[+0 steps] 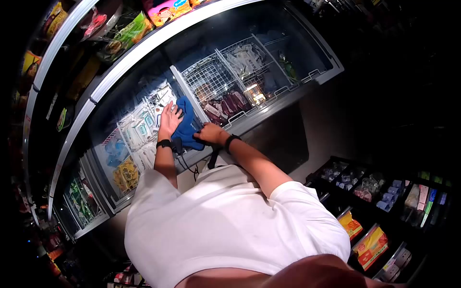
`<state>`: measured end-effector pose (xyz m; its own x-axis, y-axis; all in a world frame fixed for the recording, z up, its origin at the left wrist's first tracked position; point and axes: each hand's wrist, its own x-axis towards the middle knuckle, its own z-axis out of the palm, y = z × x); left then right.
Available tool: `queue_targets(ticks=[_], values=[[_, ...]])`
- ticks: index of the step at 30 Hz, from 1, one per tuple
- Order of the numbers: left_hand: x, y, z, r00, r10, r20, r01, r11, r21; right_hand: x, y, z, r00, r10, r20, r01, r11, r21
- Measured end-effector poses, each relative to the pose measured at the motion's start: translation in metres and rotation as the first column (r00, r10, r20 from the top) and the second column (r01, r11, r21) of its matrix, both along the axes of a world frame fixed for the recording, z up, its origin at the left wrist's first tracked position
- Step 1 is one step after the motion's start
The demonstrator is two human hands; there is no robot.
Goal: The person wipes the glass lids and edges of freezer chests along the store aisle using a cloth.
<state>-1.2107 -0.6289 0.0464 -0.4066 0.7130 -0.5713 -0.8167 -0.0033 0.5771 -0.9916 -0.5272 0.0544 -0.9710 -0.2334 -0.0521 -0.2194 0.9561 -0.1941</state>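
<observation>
A crumpled blue cloth [186,128] lies on the glass lid of a chest freezer, close to its front edge. My left hand [169,120] is beside the cloth's left side, its fingers spread and holding nothing. On the other side my right hand [211,133] has its fingers curled onto the cloth's lower right edge. A dark object with a cable [178,145] sits below the cloth, partly hidden by it; I cannot make out what it is. Dark bands circle both wrists.
Under the glass, wire baskets [206,77] hold packaged items, including dark red packs [225,106] and yellow packs [126,174]. Shelves with snack bags [129,33] curve above the freezer at the left. A black rack [384,192] of small packets stands at the lower right.
</observation>
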Motion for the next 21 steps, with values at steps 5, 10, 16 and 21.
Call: queue_targets(ticks=[5, 10, 16, 21], values=[[0.084, -0.012, -0.014, 0.987, -0.053, -0.155, 0.02, 0.978, -0.207, 0.02, 0.007, 0.007, 0.996, 0.005, -0.092, -0.034, 0.949, -0.315], [0.091, -0.064, -0.052, 0.134, -0.489, -0.862, -0.357, 0.788, -0.502, 0.032, 0.025, -0.016, 0.979, 0.179, 0.093, -0.137, 0.93, -0.34], [0.14, -0.091, -0.034, 0.735, -0.359, -0.575, -0.195, 0.701, -0.686, 0.032, 0.038, -0.001, 0.927, 0.293, 0.234, -0.203, 0.917, -0.343], [0.18, -0.037, -0.019, 0.723, -0.341, -0.601, -0.273, 0.659, -0.701, 0.029, 0.056, 0.0, 0.917, 0.335, 0.216, -0.179, 0.831, -0.528]])
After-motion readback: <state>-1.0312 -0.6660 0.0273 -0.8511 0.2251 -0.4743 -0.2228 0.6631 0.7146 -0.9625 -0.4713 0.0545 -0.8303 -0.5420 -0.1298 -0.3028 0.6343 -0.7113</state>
